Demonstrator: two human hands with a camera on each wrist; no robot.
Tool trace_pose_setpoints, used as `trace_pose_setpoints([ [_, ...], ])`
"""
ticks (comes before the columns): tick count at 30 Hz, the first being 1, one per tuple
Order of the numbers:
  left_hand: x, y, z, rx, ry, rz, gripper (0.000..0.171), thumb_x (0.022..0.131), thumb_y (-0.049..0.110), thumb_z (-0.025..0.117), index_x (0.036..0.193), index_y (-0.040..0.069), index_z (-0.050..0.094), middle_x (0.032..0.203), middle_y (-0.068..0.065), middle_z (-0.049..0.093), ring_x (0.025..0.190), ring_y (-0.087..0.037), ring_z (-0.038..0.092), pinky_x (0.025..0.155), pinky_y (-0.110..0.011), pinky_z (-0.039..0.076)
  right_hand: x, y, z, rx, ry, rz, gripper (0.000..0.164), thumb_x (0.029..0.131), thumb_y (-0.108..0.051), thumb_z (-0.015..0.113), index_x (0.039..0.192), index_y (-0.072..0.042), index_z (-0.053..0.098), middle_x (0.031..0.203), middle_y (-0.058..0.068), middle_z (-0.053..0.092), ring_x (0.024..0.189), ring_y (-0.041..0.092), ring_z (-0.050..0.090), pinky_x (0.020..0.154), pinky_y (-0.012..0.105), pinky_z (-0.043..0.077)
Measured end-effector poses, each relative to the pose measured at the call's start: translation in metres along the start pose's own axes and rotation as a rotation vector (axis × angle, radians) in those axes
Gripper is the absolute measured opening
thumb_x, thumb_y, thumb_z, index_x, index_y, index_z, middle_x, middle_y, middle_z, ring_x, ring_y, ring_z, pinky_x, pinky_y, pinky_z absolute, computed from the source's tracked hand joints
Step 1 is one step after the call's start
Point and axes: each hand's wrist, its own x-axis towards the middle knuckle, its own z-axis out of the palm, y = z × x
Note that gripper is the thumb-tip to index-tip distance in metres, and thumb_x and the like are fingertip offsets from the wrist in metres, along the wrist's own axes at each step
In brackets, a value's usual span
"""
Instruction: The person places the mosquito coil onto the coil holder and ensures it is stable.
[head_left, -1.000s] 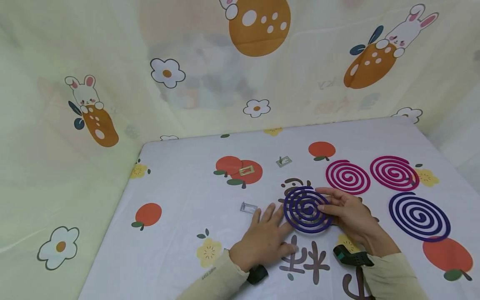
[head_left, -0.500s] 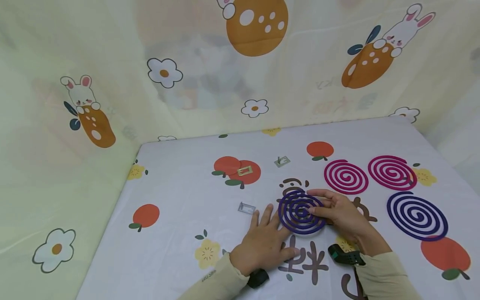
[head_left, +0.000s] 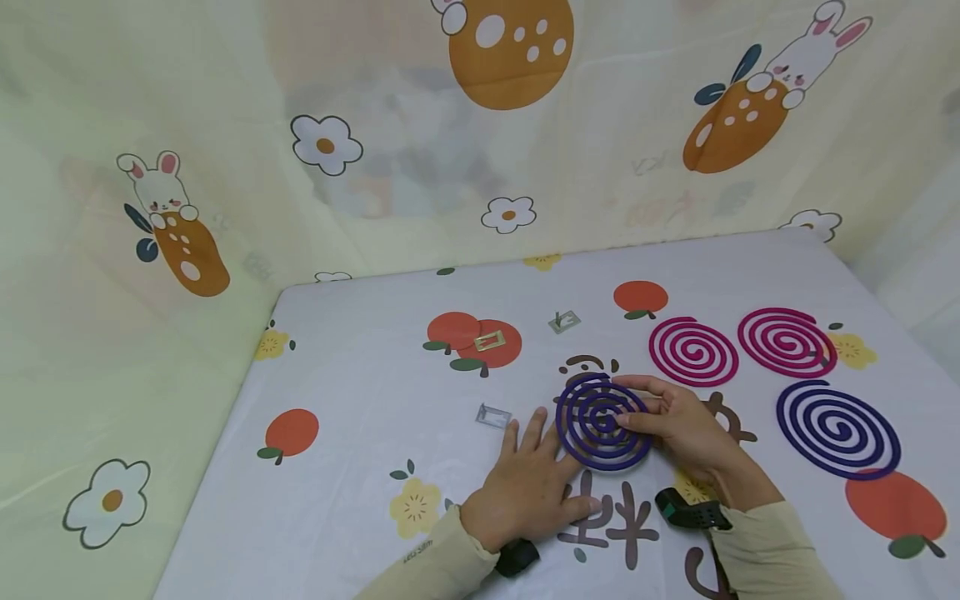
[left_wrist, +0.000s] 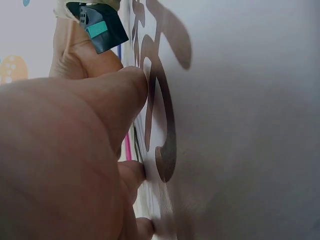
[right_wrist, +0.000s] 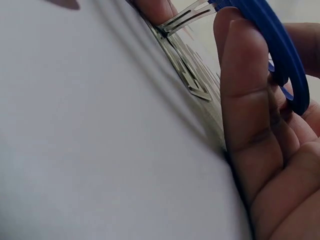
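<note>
A dark blue mosquito coil (head_left: pixel 603 421) is in my right hand (head_left: pixel 686 433), pinched at its right side between thumb and fingers, low over the cloth. Below it, in the right wrist view, a flat metal coil stand (right_wrist: pixel 200 94) lies on the cloth with its slotted tab (right_wrist: pixel 187 17) bent up. The tab's upper end meets the blue coil (right_wrist: pixel 275 40). My left hand (head_left: pixel 521 492) lies palm down with fingers spread, index finger reaching under the coil's left edge. One fingertip (right_wrist: pixel 155 10) rests at the stand's far end. In the head view the coil mostly hides this stand.
Two pink coils (head_left: pixel 696 353) (head_left: pixel 787 343) and another blue coil (head_left: pixel 840 427) lie to the right. Three metal stands (head_left: pixel 491 341) (head_left: pixel 564 322) (head_left: pixel 493 416) are spread behind and left of my hands. A printed cloth wall (head_left: pixel 420 167) rises behind the table.
My right hand has shifted slightly left with the blue coil, then stays almost still over the last half second. The left hand keeps its place.
</note>
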Motion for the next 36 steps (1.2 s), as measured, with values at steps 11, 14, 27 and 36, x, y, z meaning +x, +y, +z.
trace_pose_setpoints([
  [11,-0.001,0.000,0.000,-0.025,0.006,0.024,0.085,0.099,0.072,0.047,0.168,0.038,0.010,0.176,0.000,0.004,0.161,-0.036,0.002,0.125,-0.064,0.013,0.000,0.000,0.005,0.000,-0.019,0.012,0.067,0.095,-0.005,0.074,0.154,0.002,0.042,0.112,0.009,0.077,0.106,0.015,0.073,0.092,0.029,0.058],
  [14,0.000,-0.001,-0.001,-0.028,0.008,0.026,0.085,0.099,0.072,0.047,0.168,0.039,0.011,0.176,0.000,0.004,0.161,-0.037,0.003,0.125,-0.064,0.014,0.001,-0.001,0.007,-0.014,-0.018,0.003,0.068,0.096,-0.005,0.074,0.154,0.003,0.040,0.113,0.010,0.077,0.106,0.015,0.073,0.091,0.029,0.059],
  [27,0.000,-0.001,-0.001,-0.038,0.005,0.018,0.084,0.099,0.072,0.047,0.168,0.038,0.012,0.176,0.000,0.003,0.161,-0.037,0.003,0.125,-0.064,0.013,0.003,0.000,0.010,-0.055,-0.022,-0.025,0.066,0.096,-0.004,0.074,0.153,0.005,0.041,0.124,0.021,0.073,0.107,0.015,0.074,0.092,0.028,0.058],
  [36,-0.001,-0.001,-0.001,-0.041,0.006,0.013,0.087,0.098,0.072,0.049,0.168,0.035,0.013,0.176,0.000,0.004,0.161,-0.036,0.002,0.125,-0.064,0.012,0.003,-0.001,0.012,-0.060,-0.015,-0.014,0.066,0.096,-0.006,0.075,0.152,0.003,0.043,0.131,0.022,0.070,0.111,0.016,0.072,0.093,0.027,0.057],
])
